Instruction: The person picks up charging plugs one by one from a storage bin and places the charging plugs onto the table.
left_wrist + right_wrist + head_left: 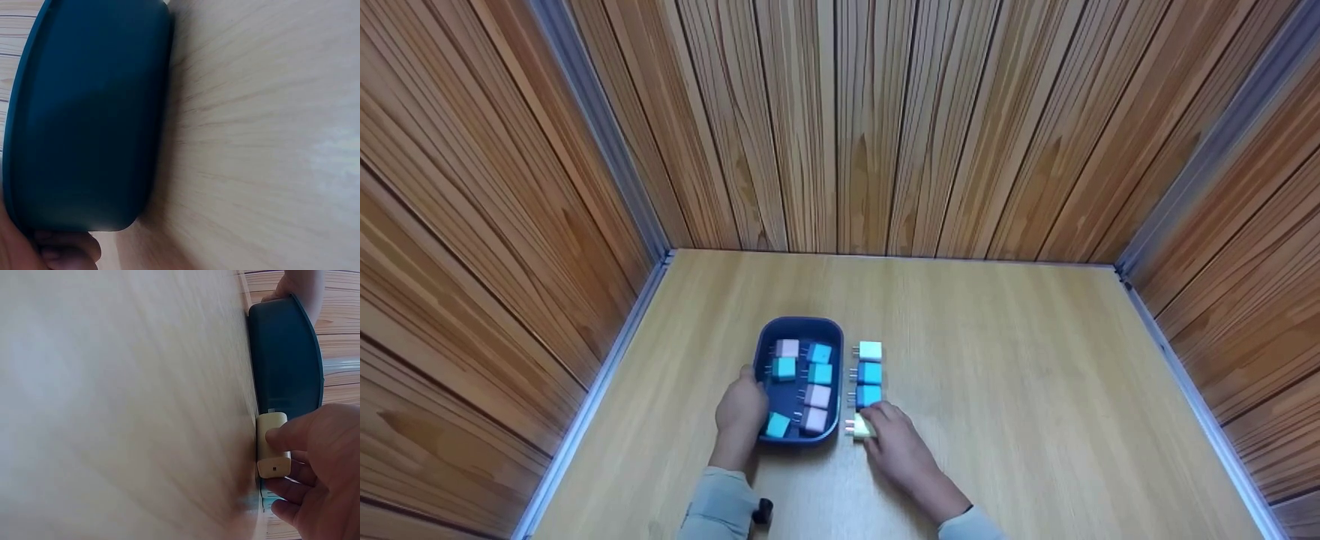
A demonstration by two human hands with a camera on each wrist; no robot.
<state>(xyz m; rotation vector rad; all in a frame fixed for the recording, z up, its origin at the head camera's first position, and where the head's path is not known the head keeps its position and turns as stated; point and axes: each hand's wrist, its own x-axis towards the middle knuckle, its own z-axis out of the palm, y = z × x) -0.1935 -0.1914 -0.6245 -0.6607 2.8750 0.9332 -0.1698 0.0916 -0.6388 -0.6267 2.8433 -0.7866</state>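
Observation:
A dark blue plastic tub (797, 442) stands on the table with several two-pronged charger plugs inside, pink, teal and light blue. My left hand (742, 406) grips its left side; the curled fingers (70, 247) show against the outer wall. To the right of the tub, more plugs line up in a column, prongs toward it: a pale mint plug (871, 351) farthest, then a blue plug (870, 373) and another blue plug (868, 395). At the near end, my right hand (901, 444) pinches a pale yellow plug (271, 439) between thumb and fingers, close over the tabletop.
The light wood table (1035, 390) is enclosed by wood-panelled walls at the back (862, 150), left (472, 187) and right (1260, 285). Metal strips run along the side edges. A small black object (763, 511) sits by the left sleeve.

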